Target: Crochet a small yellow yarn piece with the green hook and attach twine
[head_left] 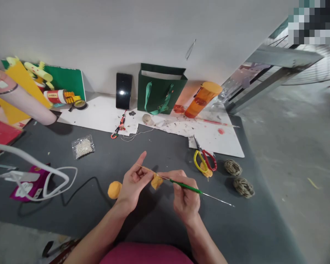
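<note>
The crochet hook (191, 189) points left, slanting slightly away.

Right hand (186, 198) gripping green-handled crochet hook (191, 188); left hand (133, 183) pinching yellow crochet piece (156, 182).

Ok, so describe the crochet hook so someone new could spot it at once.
Over the dark gray table, find the right hand. It holds the crochet hook, one end at a small mustard yarn piece. Unlike the red-and-yellow scissors beyond, the hook is one slim metal rod with a green grip.
</note>
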